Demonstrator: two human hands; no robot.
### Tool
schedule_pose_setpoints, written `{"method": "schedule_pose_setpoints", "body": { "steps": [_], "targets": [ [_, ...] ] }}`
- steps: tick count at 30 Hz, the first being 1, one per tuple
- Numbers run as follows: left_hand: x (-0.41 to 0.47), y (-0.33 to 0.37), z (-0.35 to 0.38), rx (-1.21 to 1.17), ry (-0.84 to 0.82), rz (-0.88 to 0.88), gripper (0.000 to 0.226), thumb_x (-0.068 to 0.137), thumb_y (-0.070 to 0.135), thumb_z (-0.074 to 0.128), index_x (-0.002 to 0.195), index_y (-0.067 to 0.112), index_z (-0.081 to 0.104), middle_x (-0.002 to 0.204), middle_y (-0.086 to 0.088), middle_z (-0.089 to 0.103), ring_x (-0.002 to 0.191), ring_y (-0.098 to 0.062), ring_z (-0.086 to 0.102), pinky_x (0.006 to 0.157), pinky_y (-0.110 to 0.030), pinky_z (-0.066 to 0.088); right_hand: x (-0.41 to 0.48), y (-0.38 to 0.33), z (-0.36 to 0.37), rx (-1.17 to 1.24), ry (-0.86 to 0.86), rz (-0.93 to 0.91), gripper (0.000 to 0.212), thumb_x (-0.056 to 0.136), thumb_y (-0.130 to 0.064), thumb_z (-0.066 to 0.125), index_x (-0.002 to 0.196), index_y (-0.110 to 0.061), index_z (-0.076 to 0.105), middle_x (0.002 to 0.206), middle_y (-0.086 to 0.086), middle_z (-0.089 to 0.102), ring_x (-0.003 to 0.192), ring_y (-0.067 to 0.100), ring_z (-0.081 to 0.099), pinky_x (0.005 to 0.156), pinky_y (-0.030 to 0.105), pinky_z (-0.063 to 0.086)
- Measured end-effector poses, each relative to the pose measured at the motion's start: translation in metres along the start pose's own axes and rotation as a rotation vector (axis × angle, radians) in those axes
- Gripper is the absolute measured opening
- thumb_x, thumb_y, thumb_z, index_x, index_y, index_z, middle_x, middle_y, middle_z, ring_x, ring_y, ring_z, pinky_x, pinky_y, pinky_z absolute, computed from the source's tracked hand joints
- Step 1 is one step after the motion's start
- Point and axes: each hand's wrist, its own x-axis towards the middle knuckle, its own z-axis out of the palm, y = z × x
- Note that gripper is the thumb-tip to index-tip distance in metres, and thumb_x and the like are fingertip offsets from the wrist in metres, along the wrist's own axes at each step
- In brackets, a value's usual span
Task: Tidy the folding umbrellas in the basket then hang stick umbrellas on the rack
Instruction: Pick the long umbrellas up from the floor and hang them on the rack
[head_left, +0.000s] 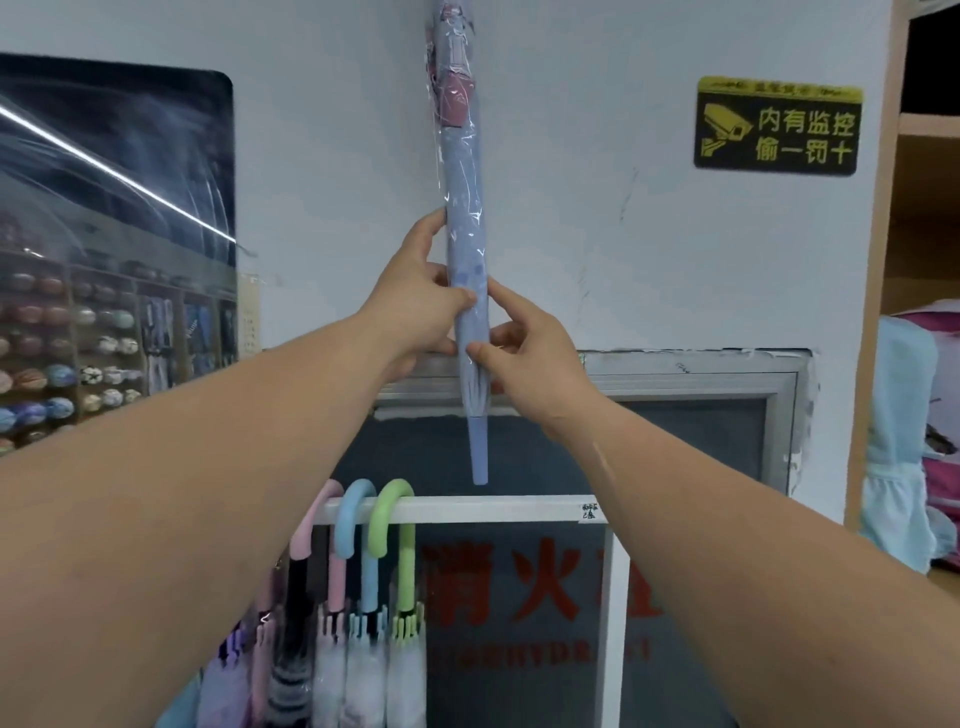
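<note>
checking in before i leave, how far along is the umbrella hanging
Partly done. Pink, blue and green crook handles already hook over the white rack bar. In hand: the left hand and right hand hold a wrapped lavender stick umbrella upright above the bar, not yet hung. The basket is out of view.

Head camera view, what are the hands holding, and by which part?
Both hands, left and right, hold a lavender stick umbrella in clear plastic wrap upright, fingers pinching its lower canopy just above the straight handle.
</note>
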Motion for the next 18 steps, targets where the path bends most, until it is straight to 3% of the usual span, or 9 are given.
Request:
{"method": "schedule_pose_setpoints", "body": {
  "steps": [6, 10, 12, 15, 18],
  "targets": [
    [-0.007, -0.025, 0.007, 0.033, 0.0, -0.026, 0.078, 0.094, -0.002, 0.058, 0.145, 0.049, 0.03, 0.108, -0.017, 0.067, 0.092, -0.028, 0.074, 0.072, -0.051, 0.063, -0.01, 0.028, 0.008, 0.038, -0.025, -0.001, 0.07, 0.093, -0.012, 0.065, 0.149, -0.047, 0.039, 0.088, 0.0, 0.072, 0.079, 0.008, 0.069, 0.083, 0.036, 0.06],
    [-0.015, -0.044, 0.009, 0.066, -0.016, -0.034, 0.075, 0.093, -0.001, 0.06, 0.14, 0.052, 0.034, 0.105, -0.016, 0.068, 0.09, -0.027, 0.074, 0.072, -0.049, 0.064, -0.023, 0.044, 0.012, 0.067, -0.097, 0.037, 0.079, 0.093, -0.011, 0.067, 0.15, -0.052, 0.03, 0.085, -0.004, 0.068, 0.076, 0.006, 0.067, 0.084, 0.042, 0.061],
    [-0.018, -0.05, 0.009, 0.065, -0.023, -0.041, 0.066, 0.095, 0.005, 0.062, 0.137, 0.05, 0.038, 0.104, -0.015, 0.069, 0.091, -0.026, 0.074, 0.074, -0.046, 0.064, -0.029, 0.049, 0.013, 0.066, -0.13, 0.045, 0.083, 0.093, -0.011, 0.066, 0.151, -0.054, 0.024, 0.085, -0.005, 0.068, 0.077, 0.009, 0.067, 0.083, 0.043, 0.062],
    [-0.015, -0.052, 0.008, 0.08, -0.004, -0.032, 0.041, 0.098, 0.018, 0.061, 0.127, 0.042, 0.046, 0.103, -0.014, 0.072, 0.094, -0.026, 0.074, 0.081, -0.048, 0.062, -0.037, 0.054, 0.013, 0.06, -0.168, 0.084, 0.09, 0.092, -0.01, 0.067, 0.15, -0.059, 0.018, 0.09, 0.007, 0.068, 0.083, 0.024, 0.069, 0.081, 0.047, 0.062],
    [-0.009, -0.046, 0.007, 0.061, 0.007, -0.019, 0.039, 0.1, 0.021, 0.059, 0.132, 0.037, 0.044, 0.102, -0.012, 0.071, 0.089, -0.025, 0.072, 0.068, -0.039, 0.063, -0.045, 0.055, 0.014, -0.003, -0.233, 0.114, 0.095, 0.091, -0.012, 0.067, 0.15, -0.06, 0.01, 0.091, 0.013, 0.069, 0.084, 0.029, 0.07, 0.079, 0.045, 0.062]
  ]
}}
